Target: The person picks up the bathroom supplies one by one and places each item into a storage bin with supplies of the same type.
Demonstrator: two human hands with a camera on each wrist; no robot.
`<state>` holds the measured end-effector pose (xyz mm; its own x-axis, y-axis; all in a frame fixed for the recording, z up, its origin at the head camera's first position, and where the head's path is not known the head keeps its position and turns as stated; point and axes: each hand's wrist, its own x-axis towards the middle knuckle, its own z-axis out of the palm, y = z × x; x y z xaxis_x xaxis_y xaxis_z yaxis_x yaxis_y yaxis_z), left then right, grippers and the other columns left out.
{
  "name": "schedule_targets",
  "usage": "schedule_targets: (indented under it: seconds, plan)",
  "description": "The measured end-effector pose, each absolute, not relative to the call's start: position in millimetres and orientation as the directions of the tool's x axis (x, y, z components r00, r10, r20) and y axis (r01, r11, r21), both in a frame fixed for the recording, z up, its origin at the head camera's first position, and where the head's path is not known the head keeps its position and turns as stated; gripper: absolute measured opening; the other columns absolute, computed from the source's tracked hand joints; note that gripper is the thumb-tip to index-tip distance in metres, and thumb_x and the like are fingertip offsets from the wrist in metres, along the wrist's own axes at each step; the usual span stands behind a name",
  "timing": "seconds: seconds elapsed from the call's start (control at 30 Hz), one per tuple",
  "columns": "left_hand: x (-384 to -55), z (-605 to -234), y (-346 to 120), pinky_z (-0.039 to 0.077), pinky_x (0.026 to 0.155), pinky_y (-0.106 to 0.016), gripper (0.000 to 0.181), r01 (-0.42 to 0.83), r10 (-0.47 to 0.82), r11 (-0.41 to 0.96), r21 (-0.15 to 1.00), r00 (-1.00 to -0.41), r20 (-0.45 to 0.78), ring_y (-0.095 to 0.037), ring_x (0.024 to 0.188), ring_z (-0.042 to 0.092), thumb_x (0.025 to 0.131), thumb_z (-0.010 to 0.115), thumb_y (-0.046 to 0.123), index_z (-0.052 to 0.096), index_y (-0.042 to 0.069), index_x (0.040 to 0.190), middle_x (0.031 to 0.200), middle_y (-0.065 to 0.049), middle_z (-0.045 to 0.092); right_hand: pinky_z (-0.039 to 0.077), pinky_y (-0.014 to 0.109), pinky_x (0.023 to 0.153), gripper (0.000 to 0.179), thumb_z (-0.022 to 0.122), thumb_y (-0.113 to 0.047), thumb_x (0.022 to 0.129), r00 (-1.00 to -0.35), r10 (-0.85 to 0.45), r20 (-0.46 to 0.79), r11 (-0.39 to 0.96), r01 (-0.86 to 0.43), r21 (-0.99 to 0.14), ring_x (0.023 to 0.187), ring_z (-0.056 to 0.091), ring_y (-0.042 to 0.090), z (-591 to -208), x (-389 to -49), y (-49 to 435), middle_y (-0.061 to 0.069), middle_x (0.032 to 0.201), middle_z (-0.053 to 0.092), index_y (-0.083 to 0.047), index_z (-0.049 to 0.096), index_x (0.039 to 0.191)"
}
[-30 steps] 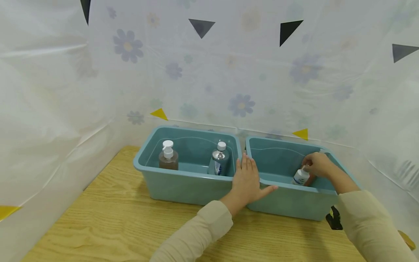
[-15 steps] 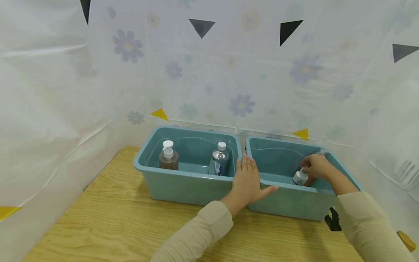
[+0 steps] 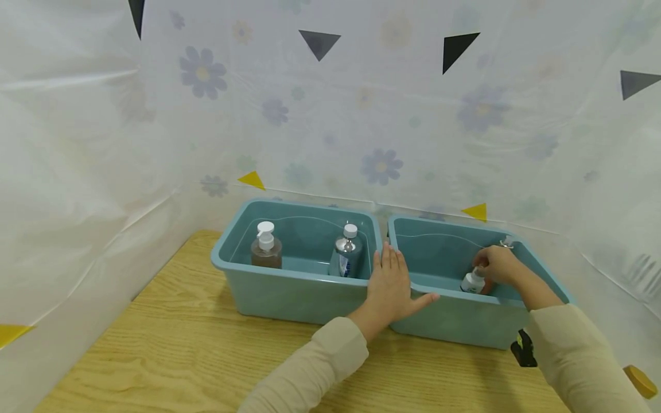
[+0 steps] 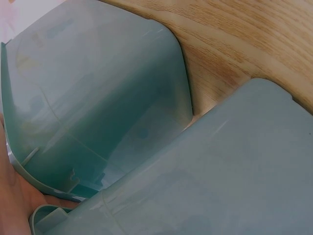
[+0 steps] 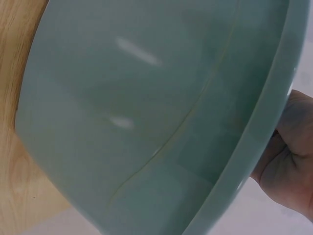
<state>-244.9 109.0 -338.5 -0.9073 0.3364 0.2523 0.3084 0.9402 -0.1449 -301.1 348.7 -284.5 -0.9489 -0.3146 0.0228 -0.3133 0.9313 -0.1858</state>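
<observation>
In the head view my left hand lies with straight fingers over the adjoining rims of two blue-green plastic bins, the left bin and the right bin. My right hand reaches into the right bin and pinches the top of a small white bottle. Beside that bottle shows a reddish-brown thing, mostly covered. A clear whitish top sticks up behind my right hand. In the right wrist view the bin wall hides my right fingers and the bottle.
A brown pump bottle with a white head stands in the left bin, and a clear bottle with a white cap stands near its right end. Both bins sit on a wooden table against a flowered plastic sheet.
My right hand has shifted slightly left and down with the white bottle, which stands more upright. More of the clear top behind it shows. My left hand has stayed in place.
</observation>
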Motion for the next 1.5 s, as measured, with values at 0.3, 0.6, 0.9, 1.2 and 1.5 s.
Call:
schedule_targets:
  seconds: [0.3, 0.6, 0.9, 1.2, 1.5]
  plan:
    - [-245.4, -340.1, 109.6, 0.021, 0.115, -0.040, 0.106, 0.312, 0.338, 0.940, -0.137, -0.901, 0.272, -0.027, 0.144, 0.017, 0.077, 0.011, 0.084, 0.028, 0.005, 0.146, 0.152, -0.012, 0.027, 0.047, 0.037, 0.059, 0.012, 0.059, 0.002, 0.082, -0.949, -0.314, 0.006, 0.933, -0.310, -0.183, 0.066, 0.053, 0.021, -288.9, -302.1, 347.6, 0.015, 0.072, 0.061, 0.012, 0.062, 0.086]
    - [-244.7, -339.3, 109.4, 0.021, 0.116, -0.040, 0.106, 0.310, 0.336, 0.941, -0.133, -0.904, 0.264, -0.027, 0.144, 0.017, 0.077, 0.011, 0.084, 0.027, 0.005, 0.146, 0.152, -0.012, 0.027, 0.049, 0.038, 0.062, 0.015, 0.056, 0.002, 0.083, -0.951, -0.307, -0.031, 0.934, -0.295, -0.203, 0.068, 0.055, 0.022, -289.5, -301.6, 344.6, 0.016, 0.076, 0.061, 0.014, 0.062, 0.091]
    - [-245.5, -340.4, 109.3, 0.021, 0.115, -0.041, 0.106, 0.308, 0.336, 0.941, -0.142, -0.899, 0.280, -0.028, 0.143, 0.018, 0.077, 0.011, 0.084, 0.029, 0.004, 0.145, 0.152, -0.013, 0.028, 0.052, 0.038, 0.061, 0.014, 0.057, 0.004, 0.083, -0.953, -0.299, -0.055, 0.933, -0.280, -0.224, 0.065, 0.059, 0.021, -291.8, -301.9, 342.7, 0.019, 0.078, 0.062, 0.014, 0.061, 0.091]
    - [-246.9, -341.4, 110.6, 0.020, 0.115, -0.041, 0.106, 0.306, 0.334, 0.941, -0.143, -0.904, 0.266, -0.028, 0.144, 0.017, 0.077, 0.010, 0.084, 0.028, 0.005, 0.146, 0.152, -0.013, 0.027, 0.048, 0.042, 0.060, 0.007, 0.058, 0.005, 0.080, -0.940, -0.339, 0.038, 0.927, -0.341, -0.155, 0.067, 0.056, 0.026, -290.4, -303.2, 341.7, 0.017, 0.074, 0.061, 0.009, 0.063, 0.081]
    - [-246.8, -340.5, 110.7, 0.020, 0.116, -0.040, 0.106, 0.300, 0.331, 0.942, -0.152, -0.906, 0.264, -0.027, 0.144, 0.017, 0.077, 0.010, 0.084, 0.028, 0.005, 0.146, 0.152, -0.013, 0.027, 0.048, 0.044, 0.062, 0.007, 0.059, 0.003, 0.079, -0.924, -0.366, 0.115, 0.917, -0.379, -0.129, 0.067, 0.057, 0.028, -289.2, -300.8, 345.2, 0.017, 0.074, 0.062, 0.010, 0.062, 0.081]
